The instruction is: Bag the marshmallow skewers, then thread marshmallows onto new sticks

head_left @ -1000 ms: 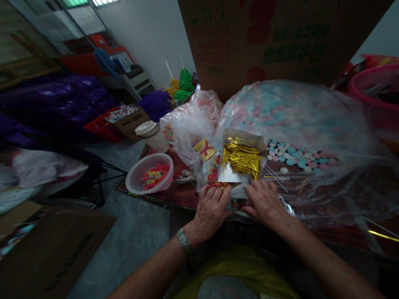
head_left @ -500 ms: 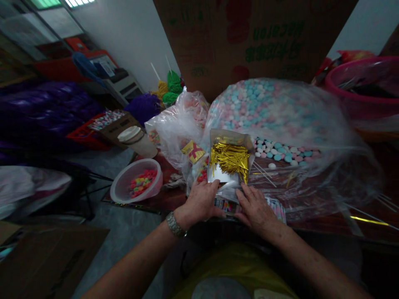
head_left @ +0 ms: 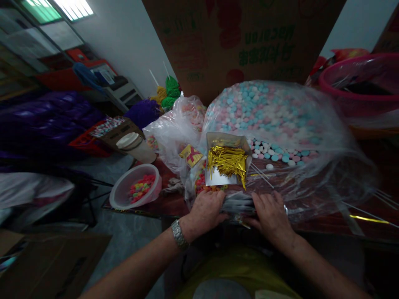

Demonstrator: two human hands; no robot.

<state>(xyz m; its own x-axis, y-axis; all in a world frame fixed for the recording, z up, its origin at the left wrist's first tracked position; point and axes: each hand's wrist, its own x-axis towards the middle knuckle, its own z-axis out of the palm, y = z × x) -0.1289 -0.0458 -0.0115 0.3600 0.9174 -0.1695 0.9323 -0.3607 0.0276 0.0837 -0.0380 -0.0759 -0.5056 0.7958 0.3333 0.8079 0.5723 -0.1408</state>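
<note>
At the table's front edge, my left hand and my right hand grip the two sides of a greyish stack of plastic wrappers. The stack is blurred, so its layers are hard to make out. Just behind it stands an open grey box with a heap of gold twist ties in it. Loose ring-shaped candies lie behind my left hand. Two white sticks rest behind my right hand.
A large clear bag of pastel candies spreads across the back of the table. A plastic bowl of colourful candies and a lidded container stand to the left. A pink basin is at the right, a cardboard box behind.
My hands have spread apart around the stack of wrappers, the right one moving rightward. The wrappers now look raised and bent between them. The view has shifted slightly.
</note>
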